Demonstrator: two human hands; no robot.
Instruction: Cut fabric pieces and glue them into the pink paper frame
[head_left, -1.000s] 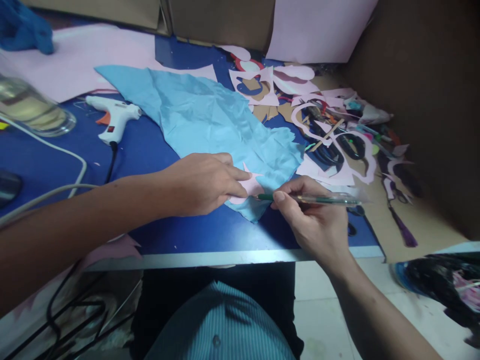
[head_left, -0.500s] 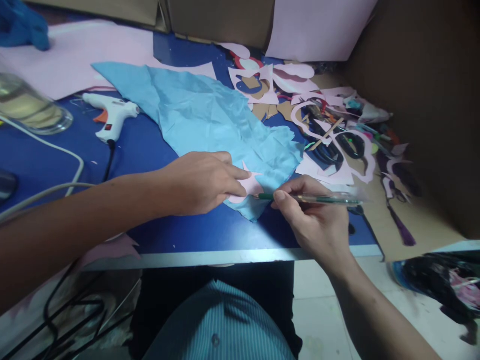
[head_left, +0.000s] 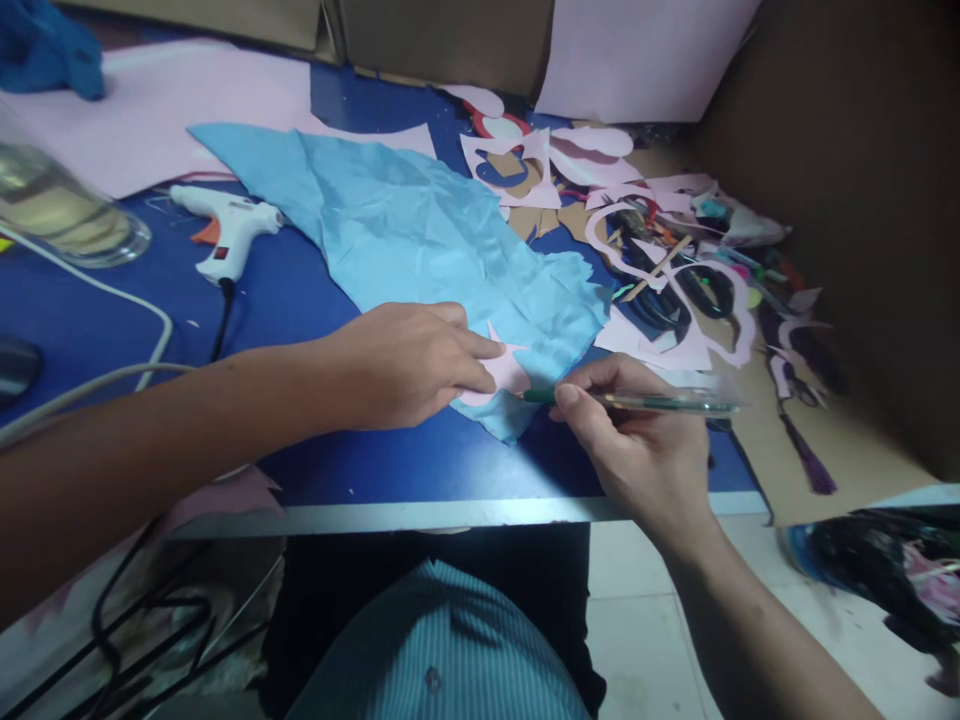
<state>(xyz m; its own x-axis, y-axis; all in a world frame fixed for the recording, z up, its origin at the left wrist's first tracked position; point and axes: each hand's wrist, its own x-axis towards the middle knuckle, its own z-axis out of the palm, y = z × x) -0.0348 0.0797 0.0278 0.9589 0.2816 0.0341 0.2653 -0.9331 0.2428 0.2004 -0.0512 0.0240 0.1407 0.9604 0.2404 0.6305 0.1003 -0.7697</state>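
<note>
Two bare hands work just behind the front edge of the bench [head_left: 390, 465]. The left hand [head_left: 405, 365] is released, its fingers [head_left: 469, 346] stretched out and resting on a pink paper cut-out [head_left: 496, 375] with pointed corners. The right hand [head_left: 637, 440] grasps a clear pen [head_left: 660, 402] with a green grip between thumb and fingers, the tip just beside the cut-out. That cut-out lies on the lower tip of a crumpled sky-blue cloth [head_left: 420, 220], which spreads toward the back of the bench.

Left of the cloth sit a white hot glue gun [head_left: 225, 230] with a black cord, a white cable [head_left: 97, 290], and a blurred glass vessel [head_left: 60, 205] near the left edge. Right of it, a heap of pink paper offcuts [head_left: 660, 190] surrounds black-handled scissors [head_left: 705, 290], and a purple tassel [head_left: 808, 465] lies on a cardboard sheet [head_left: 847, 470]. Toward the back left corner are a large pink paper sheet [head_left: 172, 100] and a crumpled blue item [head_left: 49, 50], with cardboard boxes [head_left: 442, 30] along the back edge.
</note>
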